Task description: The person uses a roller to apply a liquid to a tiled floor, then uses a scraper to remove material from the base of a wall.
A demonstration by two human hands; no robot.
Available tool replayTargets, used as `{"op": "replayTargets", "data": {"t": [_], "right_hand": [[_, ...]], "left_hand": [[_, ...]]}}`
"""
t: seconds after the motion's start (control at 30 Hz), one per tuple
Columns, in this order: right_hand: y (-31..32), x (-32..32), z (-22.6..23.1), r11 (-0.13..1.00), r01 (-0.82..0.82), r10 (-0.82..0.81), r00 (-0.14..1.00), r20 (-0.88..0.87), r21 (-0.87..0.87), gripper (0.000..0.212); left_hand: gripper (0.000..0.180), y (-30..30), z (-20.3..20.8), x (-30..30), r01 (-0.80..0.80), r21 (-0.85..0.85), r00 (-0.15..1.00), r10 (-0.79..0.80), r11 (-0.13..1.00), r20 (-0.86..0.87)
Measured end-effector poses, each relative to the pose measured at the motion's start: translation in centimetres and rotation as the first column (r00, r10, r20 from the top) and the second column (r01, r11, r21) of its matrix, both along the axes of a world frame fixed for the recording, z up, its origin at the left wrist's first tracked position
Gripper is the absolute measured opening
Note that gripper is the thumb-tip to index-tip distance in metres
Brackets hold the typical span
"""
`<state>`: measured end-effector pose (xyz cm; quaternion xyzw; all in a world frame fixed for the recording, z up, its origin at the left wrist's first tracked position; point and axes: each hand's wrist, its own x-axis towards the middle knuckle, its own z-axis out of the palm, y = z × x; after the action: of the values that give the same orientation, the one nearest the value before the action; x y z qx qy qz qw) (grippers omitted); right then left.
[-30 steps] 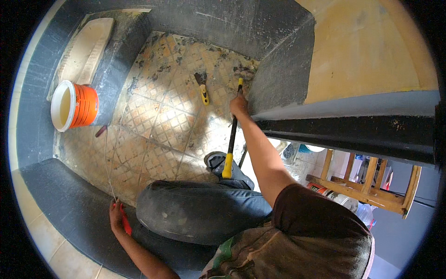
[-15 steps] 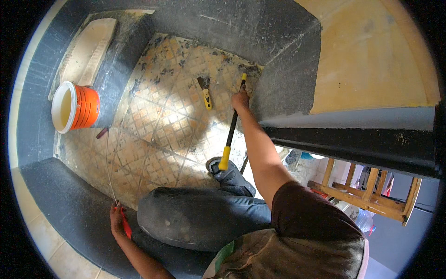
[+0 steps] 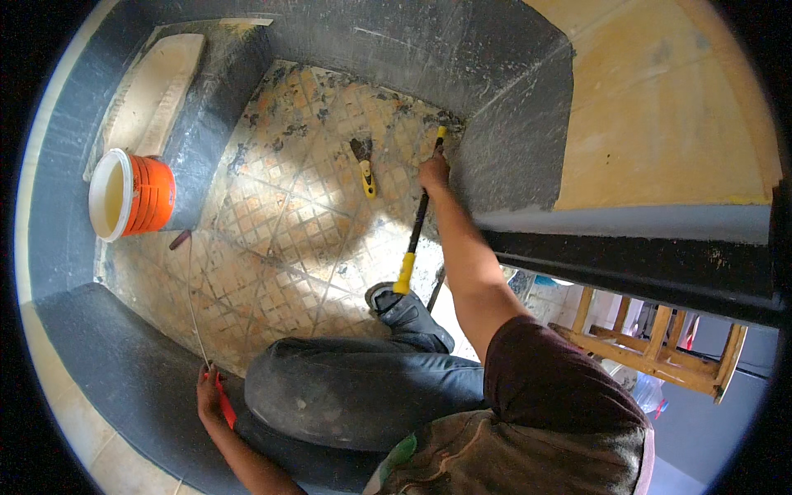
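My right hand (image 3: 434, 172) is closed around a black pole (image 3: 421, 216) with yellow end sections. Its far end reaches the corner where the floor meets the right wall, and its near end is over my shoe (image 3: 408, 318). Down at the left, my left hand (image 3: 209, 392) grips the red handle of a mini paint roller (image 3: 195, 307). A thin rod runs from it to a small dark maroon head by the bucket. On the tiles between both hands lies a scraper (image 3: 365, 175) with a yellow and black handle.
An orange bucket (image 3: 152, 194) with a white rim and pale liquid lies tilted at the left, below a pale basin (image 3: 157, 91). Dark flakes mark the patterned tile floor (image 3: 285, 198). Dark grey low walls (image 3: 371, 49) enclose it. A wooden frame (image 3: 652, 342) stands beyond at right.
My right hand and the pole have shifted slightly away from me and to the right. My left hand and the roller have hardly moved.
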<state>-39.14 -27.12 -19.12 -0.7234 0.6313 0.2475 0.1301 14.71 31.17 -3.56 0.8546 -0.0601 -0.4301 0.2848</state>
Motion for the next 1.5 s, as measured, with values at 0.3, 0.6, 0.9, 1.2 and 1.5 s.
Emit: {"op": "replayTargets", "data": {"t": [0.3,0.6,0.9,1.2,1.5], "right_hand": [[0.3,0.7,1.5,0.661,0.75,-0.537,0.503,0.677,-0.034,0.047],[-1.6,3.6,-3.3,0.825,0.518,-0.377,0.803,0.461,-0.227,0.034],[6.8,7.3,8.3,0.877,0.477,-0.411,0.691,0.594,0.052,0.074],[3.9,0.7,3.8,0.946,0.305,-0.209,0.835,0.509,-0.112,0.057],[9.8,1.4,12.2,0.848,0.527,-0.451,0.668,0.592,0.051,0.069]], "left_hand": [[0.053,-2.4,-0.1,-1.4,-0.076,0.05,0.997,0.078,0.996,-0.027],[0.038,1.9,-3.7,3.2,0.249,0.004,0.968,-0.249,0.969,0.028],[0.041,-1.5,1.2,-0.7,0.098,0.094,0.995,-0.098,0.991,-0.01],[0.049,-1.3,-1.0,0.3,0.066,0.06,0.995,-0.061,0.996,-0.079],[0.05,-0.6,-2.0,0.5,0.092,0.063,0.996,-0.091,0.994,-0.023]]}}
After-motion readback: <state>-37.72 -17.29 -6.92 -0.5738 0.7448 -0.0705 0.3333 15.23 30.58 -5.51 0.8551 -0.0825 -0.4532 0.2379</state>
